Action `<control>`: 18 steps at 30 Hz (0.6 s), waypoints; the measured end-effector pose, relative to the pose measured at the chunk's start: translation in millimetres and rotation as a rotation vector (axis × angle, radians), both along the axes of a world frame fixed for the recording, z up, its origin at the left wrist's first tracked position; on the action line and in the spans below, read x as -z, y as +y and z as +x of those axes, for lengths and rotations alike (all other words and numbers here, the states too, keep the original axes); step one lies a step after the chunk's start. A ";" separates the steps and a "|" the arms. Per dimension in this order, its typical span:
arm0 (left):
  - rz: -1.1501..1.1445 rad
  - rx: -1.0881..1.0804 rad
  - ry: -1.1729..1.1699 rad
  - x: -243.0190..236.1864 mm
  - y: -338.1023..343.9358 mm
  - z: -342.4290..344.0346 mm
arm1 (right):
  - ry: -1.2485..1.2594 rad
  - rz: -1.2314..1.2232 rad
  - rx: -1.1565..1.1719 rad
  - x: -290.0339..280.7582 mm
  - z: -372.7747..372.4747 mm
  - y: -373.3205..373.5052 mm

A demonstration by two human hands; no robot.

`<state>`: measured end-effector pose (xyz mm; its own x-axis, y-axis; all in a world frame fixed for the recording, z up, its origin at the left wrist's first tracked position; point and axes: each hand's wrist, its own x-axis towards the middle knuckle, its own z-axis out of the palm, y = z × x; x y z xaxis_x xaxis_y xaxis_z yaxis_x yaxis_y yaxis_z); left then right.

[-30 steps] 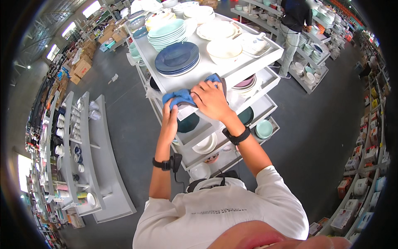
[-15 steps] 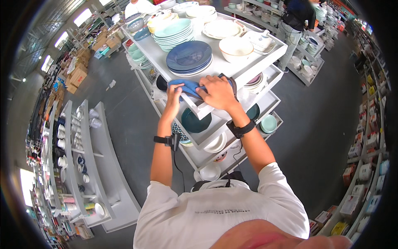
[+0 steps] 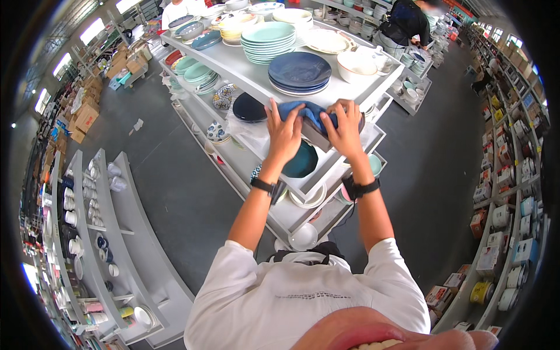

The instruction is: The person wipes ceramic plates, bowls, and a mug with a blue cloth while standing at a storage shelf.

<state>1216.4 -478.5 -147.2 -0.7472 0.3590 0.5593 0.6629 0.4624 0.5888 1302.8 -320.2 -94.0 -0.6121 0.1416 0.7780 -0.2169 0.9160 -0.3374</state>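
Observation:
My left hand and my right hand grip a crumpled blue cloth at the near edge of the white rack's top shelf; something dark shows beneath the cloth, partly hidden. Just beyond them sits a stack of dark blue plates, with mint plates behind and a white bowl to the right. On the tier below are a dark navy plate and a teal dish, the latter partly behind my wrists.
A low grey shelf with cups curves along the left. Long shelving with boxes lines the right. A person in black works at another dish rack at the back right; part of a person in white shows at the back left.
My hands have shifted right along with the blue cloth, and my left hand now sits higher on it. The rack appears farther right in view, and the person in black is bent lower.

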 end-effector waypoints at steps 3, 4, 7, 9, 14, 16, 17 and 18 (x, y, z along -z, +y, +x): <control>-0.046 -0.201 0.176 -23.4 -4.2 -17.6 | -0.063 -0.045 -0.025 -4.0 -16.5 24.9; -0.047 -0.173 0.096 -28.6 -3.9 -22.1 | -0.094 -0.070 0.018 -5.5 -19.3 30.4; 0.024 -0.072 0.017 -26.1 -4.6 -24.8 | -0.087 0.007 0.294 8.3 -15.8 28.5; 0.141 0.031 -0.051 -21.6 -3.4 -19.9 | -0.110 -0.057 0.258 16.8 -9.8 29.5; 0.222 0.132 -0.174 -13.4 16.5 28.0 | -0.004 -0.416 0.028 37.2 17.9 13.7; 0.335 0.174 -0.226 -7.8 23.8 51.3 | 0.023 -0.380 0.013 38.3 33.3 1.3; 0.392 0.187 -0.242 -4.1 26.1 61.2 | 0.022 -0.373 0.010 34.9 43.9 -3.9; 0.404 0.202 -0.269 -1.8 26.6 67.2 | 0.050 -0.369 -0.039 38.6 47.5 -3.0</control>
<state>1283.6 -451.9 -145.5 -0.8217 0.3062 0.4807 0.5162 0.0424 0.8554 1350.3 -323.2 -132.5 -0.5851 0.3952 0.7082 -0.2742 0.7254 -0.6313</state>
